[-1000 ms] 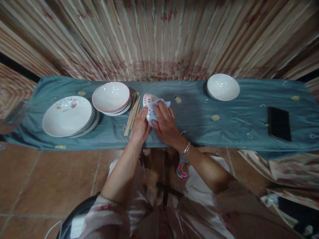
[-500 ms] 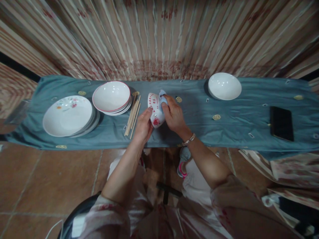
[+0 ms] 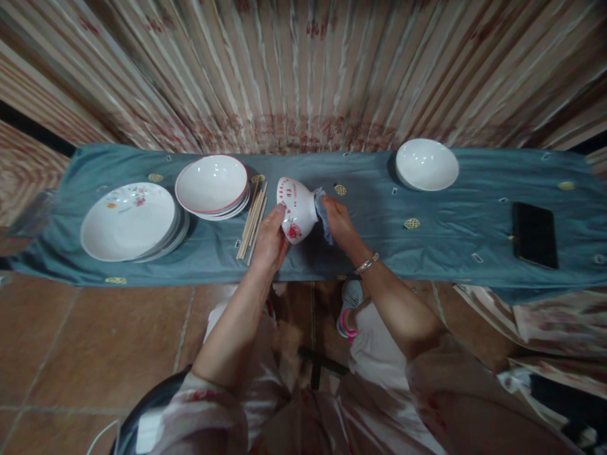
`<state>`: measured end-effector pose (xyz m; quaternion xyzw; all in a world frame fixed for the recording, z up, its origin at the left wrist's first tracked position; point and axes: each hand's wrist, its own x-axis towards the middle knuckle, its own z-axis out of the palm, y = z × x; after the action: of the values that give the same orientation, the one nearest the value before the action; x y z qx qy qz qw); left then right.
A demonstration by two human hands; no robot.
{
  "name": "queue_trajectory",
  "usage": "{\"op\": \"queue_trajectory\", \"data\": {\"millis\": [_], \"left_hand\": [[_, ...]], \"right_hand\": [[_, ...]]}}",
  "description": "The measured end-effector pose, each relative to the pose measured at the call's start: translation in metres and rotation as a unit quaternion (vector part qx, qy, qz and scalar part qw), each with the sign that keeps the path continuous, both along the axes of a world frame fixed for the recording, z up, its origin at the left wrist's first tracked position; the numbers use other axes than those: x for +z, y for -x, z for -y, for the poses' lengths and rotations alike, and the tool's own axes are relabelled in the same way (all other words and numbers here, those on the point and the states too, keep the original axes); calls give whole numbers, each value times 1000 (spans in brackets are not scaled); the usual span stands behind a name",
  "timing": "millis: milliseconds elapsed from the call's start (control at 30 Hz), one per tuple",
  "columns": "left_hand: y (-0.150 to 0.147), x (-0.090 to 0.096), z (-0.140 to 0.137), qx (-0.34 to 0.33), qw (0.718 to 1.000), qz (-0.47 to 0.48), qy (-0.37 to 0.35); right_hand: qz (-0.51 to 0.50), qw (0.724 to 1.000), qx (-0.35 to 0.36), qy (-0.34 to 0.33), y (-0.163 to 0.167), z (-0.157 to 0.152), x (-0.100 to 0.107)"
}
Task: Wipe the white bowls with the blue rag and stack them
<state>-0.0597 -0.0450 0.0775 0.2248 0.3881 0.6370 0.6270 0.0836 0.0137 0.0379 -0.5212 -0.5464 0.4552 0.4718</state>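
Note:
A white bowl with red lettering and a red flower is tipped on its side above the table, its foot facing right. My left hand grips it by the rim side, thumb on the outer wall. Against the bowl's foot, my right hand presses a crumpled light-blue cloth, fingers closed on it. Several wooden chopsticks lie on the tablecloth just left of my left hand. The inside of the held bowl faces away from view.
Left of the chopsticks stand stacked red-rimmed bowls and a stack of flowered plates. A single white bowl sits at the back right. Further right lies a black phone-like device. A teal tablecloth covers the narrow table; a pleated curtain hangs behind.
My right hand with the cloth has moved right, from the bowl's outer wall to its foot. The bowl has turned slightly, and more of its side shows.

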Motion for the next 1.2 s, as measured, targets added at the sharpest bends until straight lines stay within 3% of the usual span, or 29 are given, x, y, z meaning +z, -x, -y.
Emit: {"op": "queue_trajectory", "data": {"millis": [167,467,700,900,1200], "left_hand": [[0,0,-3,30,1000,3,-1],[4,-2,-6,54,998,-6,-9],[8,-9,-7,33,999,-11,-36],[9,-11,-8,29,999,-3,-37],[6,-8,-7,43,999,4,-32]], "right_hand": [[56,998,8,-1,-3,7,3],[217,961,7,-173,-1,25,0],[246,938,38,-242,-5,27,0],[262,931,71,-243,-8,20,-2],[286,928,33,-238,-10,25,2]]}}
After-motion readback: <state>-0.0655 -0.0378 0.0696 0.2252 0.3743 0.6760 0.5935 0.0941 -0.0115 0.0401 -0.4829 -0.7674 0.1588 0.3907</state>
